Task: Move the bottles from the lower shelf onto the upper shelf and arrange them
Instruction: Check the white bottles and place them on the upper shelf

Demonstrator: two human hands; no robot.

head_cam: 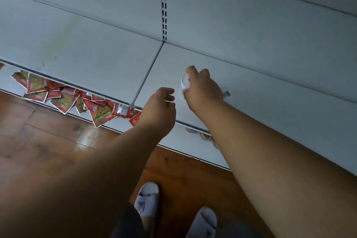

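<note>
Both forearms are bare, with no sleeves, watch or rings visible on the left hand [161, 109] or the right hand [202, 88]. At the bottom of the frame, two white ridged slide sandals [147, 200] cover the feet, beside dark trouser fabric [127, 224].

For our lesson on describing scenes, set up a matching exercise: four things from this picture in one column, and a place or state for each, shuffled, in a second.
Column one:
1. right hand
2. left hand
3. red packets
4. white slippers

Column two:
A. on the wooden floor
B. piled on the lower shelf
C. grips a clear bottle on the upper shelf
D. holds nothing, fingers loosely curled

Pairs: 1-C, 2-D, 3-B, 4-A
</note>
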